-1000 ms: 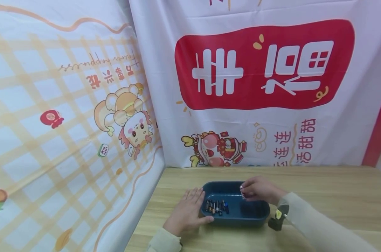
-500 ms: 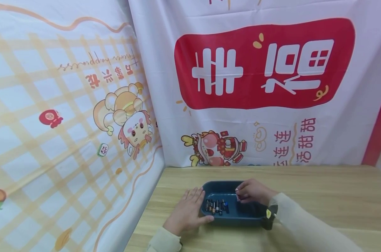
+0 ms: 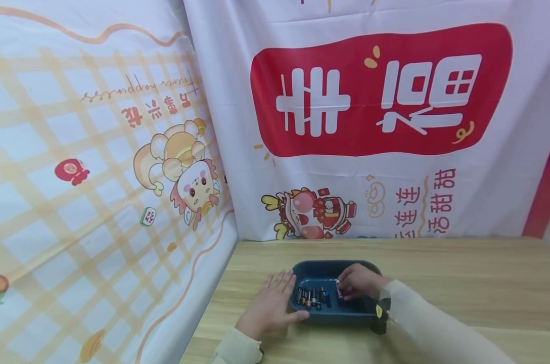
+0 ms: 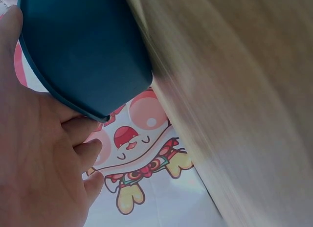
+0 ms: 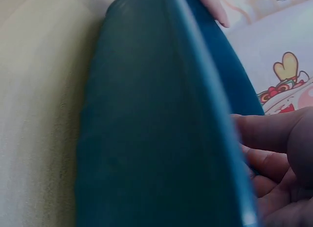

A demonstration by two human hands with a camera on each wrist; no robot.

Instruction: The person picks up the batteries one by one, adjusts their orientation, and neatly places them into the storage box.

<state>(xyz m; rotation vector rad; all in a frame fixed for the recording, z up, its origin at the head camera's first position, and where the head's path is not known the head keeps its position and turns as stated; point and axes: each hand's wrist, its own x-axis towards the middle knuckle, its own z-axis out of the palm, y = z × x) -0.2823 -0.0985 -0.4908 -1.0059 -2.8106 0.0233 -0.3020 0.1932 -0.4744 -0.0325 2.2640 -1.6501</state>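
A dark blue oblong tub (image 3: 338,319) with rounded ends stands on the table. My left hand (image 3: 268,306) rests against its left end, fingers spread and fairly straight. In the left wrist view, the thumb and fingers of the left hand (image 4: 41,148) touch the tub's rim (image 4: 54,96). Several small battery-like cylinders (image 3: 308,298), black with copper and silver parts, lie together in the tub's left part. Reaching into the tub's middle, my right hand (image 3: 359,281) pinches a small white-and-reddish piece (image 3: 339,289); its kind is unclear. In the right wrist view the tub's wall hides the fingertips.
The wooden tabletop (image 3: 461,273) extends right of the tub. A printed white cloth (image 3: 484,202) hangs behind the table, and a checked cloth (image 3: 75,227) borders it on the left. A dark device (image 3: 380,318) sits on my right wrist, beside the tub's near right corner.
My right hand has moved left and slightly lower inside the tub, still pinching the small piece. The left hand and the cylinders have stayed in place.
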